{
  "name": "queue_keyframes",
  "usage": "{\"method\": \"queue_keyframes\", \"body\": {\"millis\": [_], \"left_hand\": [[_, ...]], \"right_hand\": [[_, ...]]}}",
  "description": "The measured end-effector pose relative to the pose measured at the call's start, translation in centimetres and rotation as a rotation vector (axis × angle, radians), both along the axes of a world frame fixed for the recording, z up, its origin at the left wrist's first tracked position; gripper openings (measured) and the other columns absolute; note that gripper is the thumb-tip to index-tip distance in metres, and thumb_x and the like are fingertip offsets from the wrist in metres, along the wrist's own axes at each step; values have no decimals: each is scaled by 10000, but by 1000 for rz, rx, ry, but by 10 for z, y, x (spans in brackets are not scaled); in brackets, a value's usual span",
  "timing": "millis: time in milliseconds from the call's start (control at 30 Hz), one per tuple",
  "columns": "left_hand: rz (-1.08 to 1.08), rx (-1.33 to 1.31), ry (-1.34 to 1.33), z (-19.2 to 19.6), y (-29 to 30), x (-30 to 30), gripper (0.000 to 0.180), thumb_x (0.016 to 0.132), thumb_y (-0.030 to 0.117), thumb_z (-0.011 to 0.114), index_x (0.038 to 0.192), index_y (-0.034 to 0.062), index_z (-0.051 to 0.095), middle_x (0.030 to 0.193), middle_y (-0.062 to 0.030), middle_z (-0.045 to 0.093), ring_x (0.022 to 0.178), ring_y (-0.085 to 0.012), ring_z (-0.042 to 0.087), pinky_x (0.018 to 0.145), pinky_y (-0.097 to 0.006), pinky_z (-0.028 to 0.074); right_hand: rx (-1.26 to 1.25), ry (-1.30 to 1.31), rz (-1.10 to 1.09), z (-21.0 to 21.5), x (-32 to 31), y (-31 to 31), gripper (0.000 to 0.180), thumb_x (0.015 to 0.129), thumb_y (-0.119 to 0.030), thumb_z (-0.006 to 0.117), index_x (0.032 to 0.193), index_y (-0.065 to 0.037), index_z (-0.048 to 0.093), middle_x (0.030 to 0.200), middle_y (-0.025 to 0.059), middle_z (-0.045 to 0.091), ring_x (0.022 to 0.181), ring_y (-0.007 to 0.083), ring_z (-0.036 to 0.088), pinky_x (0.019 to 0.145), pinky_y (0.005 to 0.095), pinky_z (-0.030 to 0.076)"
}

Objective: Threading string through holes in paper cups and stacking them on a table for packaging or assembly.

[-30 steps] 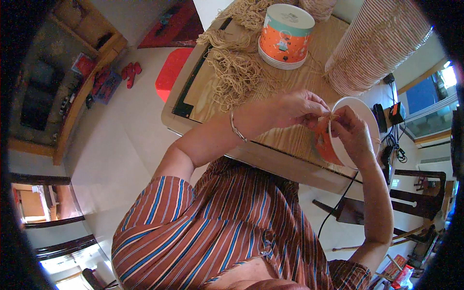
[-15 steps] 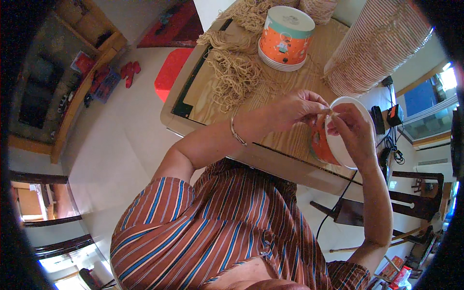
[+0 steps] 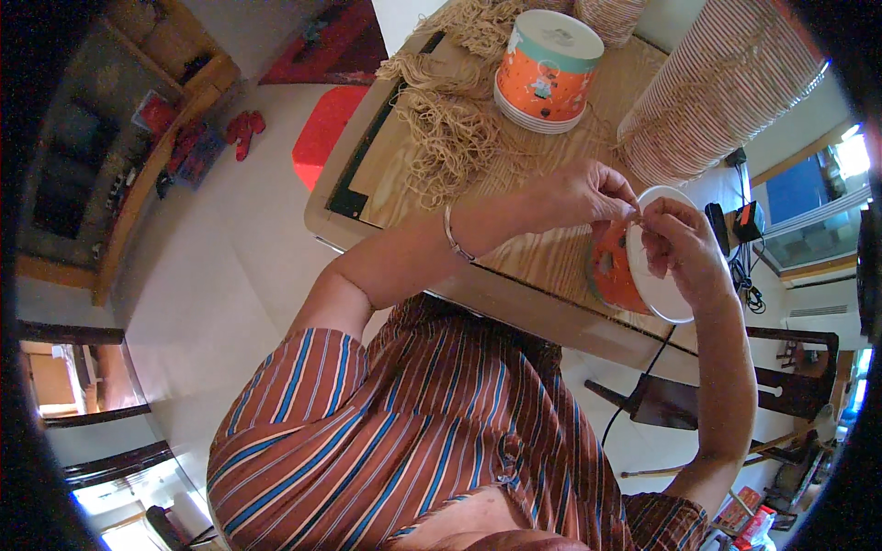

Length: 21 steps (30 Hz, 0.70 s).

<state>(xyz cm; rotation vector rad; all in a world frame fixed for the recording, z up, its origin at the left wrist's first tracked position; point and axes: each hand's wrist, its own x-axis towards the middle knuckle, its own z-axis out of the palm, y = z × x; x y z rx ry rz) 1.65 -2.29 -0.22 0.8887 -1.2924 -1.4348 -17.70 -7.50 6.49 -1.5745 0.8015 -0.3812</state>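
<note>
Above the wooden worktop (image 3: 551, 262), the right hand (image 3: 684, 248) clamps an orange paper cup (image 3: 634, 275) while the left hand (image 3: 579, 195) pinches a string at its rim, near stacked cups (image 3: 549, 69).

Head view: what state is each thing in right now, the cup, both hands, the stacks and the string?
Cup: tilted on its side, held over the table edge.
Left hand: pinching at the cup rim.
Right hand: gripping the cup's rim.
Cup stack: upright on table.
Long stack: lying tilted.
String pile: loose, tangled.
</note>
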Motion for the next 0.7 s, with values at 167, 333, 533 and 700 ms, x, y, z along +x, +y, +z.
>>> {"method": "queue_keyframes", "body": {"millis": [167,333,533,700], "left_hand": [[-68,-19,-74,6,3,2,215,867,204,644,986,26,639,796,3,636,697,-62,572,623,-215,471],[-59,-2,-71,0,3,-2,200,847,188,675,972,35,644,807,7,649,727,-59,588,629,-217,473],[-46,-46,-103,2,3,-4,179,845,179,681,957,43,649,805,12,653,735,-53,592,633,-214,470],[-43,-39,-94,-6,3,-6,172,854,175,668,962,43,648,823,7,656,742,-57,596,631,-219,471]], "right_hand": [[241,15,-13,4,-1,-5,214,891,-194,547,806,-5,600,603,26,527,441,100,486,385,231,378],[299,5,-29,2,-2,-6,214,895,-197,543,807,-10,600,583,17,516,421,96,474,365,237,372],[388,11,-65,-5,-7,-11,199,901,-210,543,846,-27,598,558,3,492,394,86,444,338,235,349],[434,-39,-173,-7,-11,-13,205,917,-224,531,856,-38,595,587,10,511,439,99,470,383,251,392]]}}
